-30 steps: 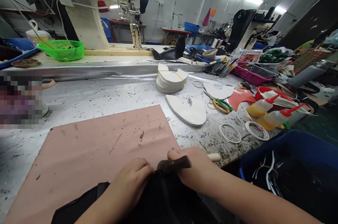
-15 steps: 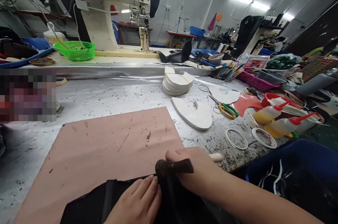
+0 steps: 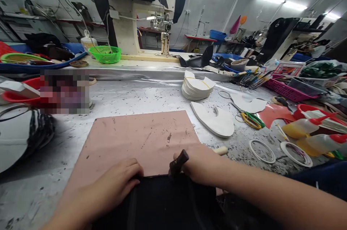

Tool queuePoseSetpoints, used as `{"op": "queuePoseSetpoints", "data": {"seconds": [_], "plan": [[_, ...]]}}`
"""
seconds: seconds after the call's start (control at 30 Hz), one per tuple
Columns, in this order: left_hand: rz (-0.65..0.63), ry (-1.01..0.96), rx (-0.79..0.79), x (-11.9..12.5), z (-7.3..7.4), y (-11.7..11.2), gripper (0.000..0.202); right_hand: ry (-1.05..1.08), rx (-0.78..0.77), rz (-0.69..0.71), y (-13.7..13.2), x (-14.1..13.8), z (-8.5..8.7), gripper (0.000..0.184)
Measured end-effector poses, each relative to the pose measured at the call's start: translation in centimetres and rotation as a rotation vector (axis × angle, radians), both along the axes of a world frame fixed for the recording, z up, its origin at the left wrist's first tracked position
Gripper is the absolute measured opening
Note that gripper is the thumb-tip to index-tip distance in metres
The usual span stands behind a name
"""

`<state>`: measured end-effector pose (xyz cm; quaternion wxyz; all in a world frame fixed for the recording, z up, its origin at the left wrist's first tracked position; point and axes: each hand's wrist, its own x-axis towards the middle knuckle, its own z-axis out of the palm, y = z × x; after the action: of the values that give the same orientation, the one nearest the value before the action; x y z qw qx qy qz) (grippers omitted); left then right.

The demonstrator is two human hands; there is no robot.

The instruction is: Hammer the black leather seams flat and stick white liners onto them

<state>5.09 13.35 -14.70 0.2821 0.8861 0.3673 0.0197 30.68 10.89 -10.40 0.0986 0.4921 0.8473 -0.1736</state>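
My right hand (image 3: 199,163) is closed round a hammer (image 3: 178,162). Its dark head stands tilted at the top edge of a black fabric piece (image 3: 162,201), and the pale end of its handle pokes out behind my wrist. My left hand (image 3: 124,179) has its fingers bent over the same edge, left of the hammer, with the thumb tucked below; it appears to pinch the fabric. Under the fabric lies a pinkish-brown board (image 3: 135,136) with scuffs and dark marks. The fabric's lower part runs out of view.
White cut shapes (image 3: 214,119) and a banded stack (image 3: 197,87) lie beyond the board. To the right are scissors (image 3: 252,119), tape rolls (image 3: 262,151) and glue bottles (image 3: 303,127). Black-edged pieces (image 3: 24,136) are at left. A sewing machine (image 3: 124,24) stands behind.
The view has swung left. My left hand has shifted left along the fabric edge, away from the hammer. The hammer head has turned more upright, still in my right hand.
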Motion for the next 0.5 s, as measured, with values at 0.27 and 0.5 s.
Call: {"op": "queuePoseSetpoints", "data": {"seconds": [0.27, 0.5], "plan": [[-0.071, -0.227, 0.028, -0.8, -1.3, -0.7, 0.028, 0.001, 0.013, -0.125, 0.2, -4.1, -0.1, 0.015], [-0.1, -0.399, 0.024, -2.1, -2.5, -0.4, 0.028, 0.077, 0.01, -0.248, -0.7, -4.5, -1.1, 0.016]]}}
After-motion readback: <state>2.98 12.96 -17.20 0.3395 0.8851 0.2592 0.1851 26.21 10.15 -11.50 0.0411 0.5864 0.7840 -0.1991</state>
